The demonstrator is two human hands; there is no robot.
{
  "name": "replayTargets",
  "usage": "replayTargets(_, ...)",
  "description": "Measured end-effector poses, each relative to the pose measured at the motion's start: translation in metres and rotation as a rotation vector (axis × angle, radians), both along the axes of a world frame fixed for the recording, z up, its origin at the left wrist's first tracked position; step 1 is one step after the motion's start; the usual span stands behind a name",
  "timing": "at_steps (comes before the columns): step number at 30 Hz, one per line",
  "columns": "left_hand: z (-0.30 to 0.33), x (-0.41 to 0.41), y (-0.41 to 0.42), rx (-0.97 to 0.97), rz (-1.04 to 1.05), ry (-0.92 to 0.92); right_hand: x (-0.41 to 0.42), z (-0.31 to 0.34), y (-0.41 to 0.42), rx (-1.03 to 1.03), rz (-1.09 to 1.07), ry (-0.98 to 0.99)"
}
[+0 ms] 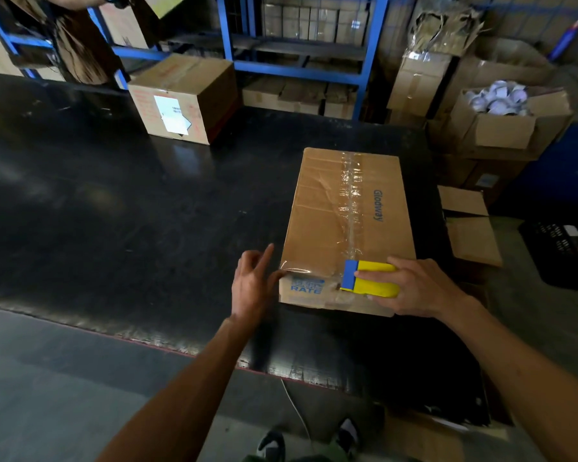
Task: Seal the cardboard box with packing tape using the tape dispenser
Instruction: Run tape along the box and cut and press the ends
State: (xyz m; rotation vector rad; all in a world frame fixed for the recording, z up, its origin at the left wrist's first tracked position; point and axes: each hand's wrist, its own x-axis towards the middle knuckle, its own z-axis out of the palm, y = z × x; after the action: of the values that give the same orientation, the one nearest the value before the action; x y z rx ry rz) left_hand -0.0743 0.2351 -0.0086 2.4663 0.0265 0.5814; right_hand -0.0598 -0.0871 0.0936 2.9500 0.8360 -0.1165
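Note:
A long flat cardboard box (321, 208) lies on the black table, its near end towards me. Clear tape (351, 195) runs along its middle seam, and a second strip crosses the near end. My right hand (414, 288) grips a yellow and blue tape dispenser (371, 280) pressed on the box's near end, right of centre. My left hand (252, 281) rests at the box's near left corner, thumb touching the tape there, with the fingers spread and nothing in them.
The black table (114, 211) stretches left and far. A closed carton with a white label (184, 98) stands at the back. Blue shelving (297, 68) and stacked cartons line the rear. An open carton of white items (501, 111) sits right. Smaller carton (471, 225) beside the table.

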Motion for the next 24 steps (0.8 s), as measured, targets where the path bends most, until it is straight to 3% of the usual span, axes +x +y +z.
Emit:
replayTargets(3,0.003,0.018,0.004,0.344,-0.407,-0.275,0.002,0.001,0.002,-0.018,-0.013,0.041)
replayTargets(7,0.009,0.046,-0.004,0.661,-0.765,-0.224,0.002,0.002,0.003,-0.014,-0.005,0.03)
replayTargets(11,0.001,0.055,0.008,0.591,-0.832,-0.026,-0.001,0.0,0.003,-0.062,0.012,-0.001)
replayTargets(20,-0.001,0.054,0.013,0.527,-0.864,-0.009,-0.006,0.006,0.011,-0.109,0.029,-0.071)
replayTargets(24,-0.003,0.053,0.015,0.54,-0.859,0.016,-0.006,0.017,-0.022,-0.128,0.047,-0.06)
